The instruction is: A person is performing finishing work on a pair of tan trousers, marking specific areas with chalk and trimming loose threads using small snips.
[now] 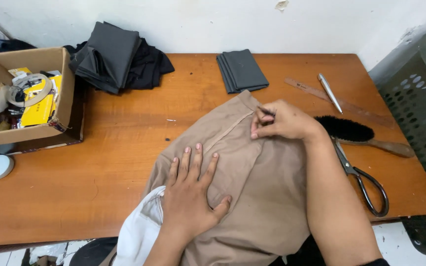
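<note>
Garment: tan trousers (252, 182), long axis from near edge toward far-right.
Left hand (191, 189): spread flat on them.
Right hand (284, 120): pinching a thin dark tool (266, 111).
Cardboard box (23, 135): far left, yellow packets inside.

A single view comes from a camera worn on the person's head, looking steeply down and forward over the wooden surface (124, 138) toward the white wall behind it. It sits close: both forearms enter from the bottom edge, and the surface's far edge and right corner fall inside the frame.
</note>
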